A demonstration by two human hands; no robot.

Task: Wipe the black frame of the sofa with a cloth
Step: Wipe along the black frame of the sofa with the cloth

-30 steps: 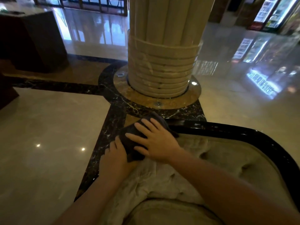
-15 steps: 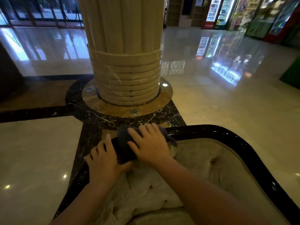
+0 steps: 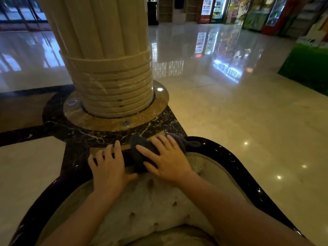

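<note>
The sofa's glossy black frame [image 3: 236,162] curves around a beige tufted backrest [image 3: 150,206] at the bottom of the head view. A dark grey cloth [image 3: 142,148] lies over the top of the frame. My right hand [image 3: 166,158] presses flat on the cloth with fingers spread. My left hand [image 3: 108,167] rests on the frame just left of the cloth, fingers draped over the rail and thumb on the cushion side.
A tall cream fluted column [image 3: 108,64] stands right behind the sofa on a round brown and black marble base [image 3: 113,125]. Polished beige floor [image 3: 239,112] stretches to the right. Lit drink fridges [image 3: 213,9] line the far wall; a green stand [image 3: 307,66] sits far right.
The view has swung to the right and up, showing more of the frame's right curve. My right hand with the cloth has slid rightward along the top rail; my left hand followed beside it.
</note>
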